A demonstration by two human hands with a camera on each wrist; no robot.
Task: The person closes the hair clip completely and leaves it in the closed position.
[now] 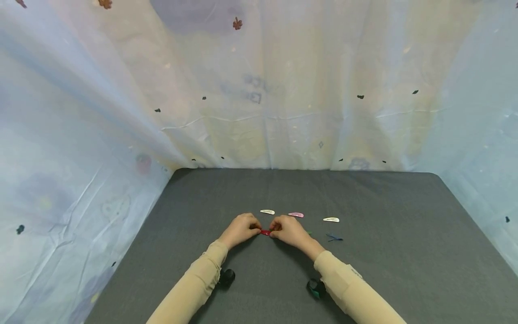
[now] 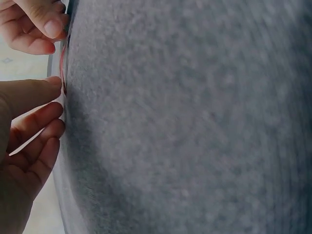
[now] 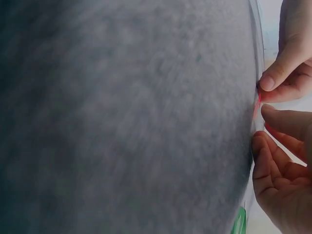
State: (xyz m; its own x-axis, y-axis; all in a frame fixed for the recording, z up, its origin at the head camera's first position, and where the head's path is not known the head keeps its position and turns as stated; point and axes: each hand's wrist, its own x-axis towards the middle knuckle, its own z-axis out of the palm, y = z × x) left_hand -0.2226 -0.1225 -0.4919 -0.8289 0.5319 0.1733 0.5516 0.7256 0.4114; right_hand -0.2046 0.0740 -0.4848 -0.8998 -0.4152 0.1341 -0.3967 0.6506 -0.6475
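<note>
Low over the grey table, a red snap hair clip [image 1: 265,232] lies between both hands in the head view. My left hand [image 1: 240,229] pinches its left end with thumb and finger, while the right hand [image 1: 289,230] has the opposite end at its fingertips. From the left wrist, the clip [image 2: 62,66] shows edge-on as a thin, slightly bowed strip. In the right wrist view only a short red part of the clip [image 3: 257,105] appears between the two sets of fingertips; the rest is covered by them.
Beyond the hands lie a cream hair clip [image 1: 267,211], a pink one [image 1: 296,214] and another cream one [image 1: 331,219]. Crossed dark blue clips [image 1: 334,237] lie to the right. A green clip [image 3: 239,222] sits beside the right hand. Patterned curtains [image 1: 299,90] surround the table [image 1: 384,252].
</note>
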